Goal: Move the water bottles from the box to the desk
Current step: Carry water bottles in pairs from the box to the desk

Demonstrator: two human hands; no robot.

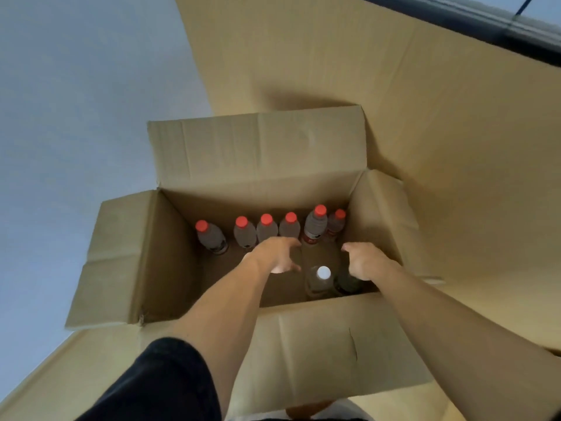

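An open cardboard box [318,354] lies below me with all its flaps folded out. Several clear water bottles with red caps [266,227] stand in a row along its far wall. A white-capped bottle [322,276] stands near the front wall, with a dark bottle [349,284] beside it. Both my hands reach down inside the box. My left hand [280,256] hovers with relaxed fingers just in front of the red-capped row. My right hand [365,259] hangs with loosely curled fingers right of the white-capped bottle. Neither hand holds anything.
Flattened cardboard sheets [440,132] lie under and behind the box. A grey floor [76,101] spreads to the left. A dark rail or ledge [501,28] crosses the top right corner. The desk is out of view.
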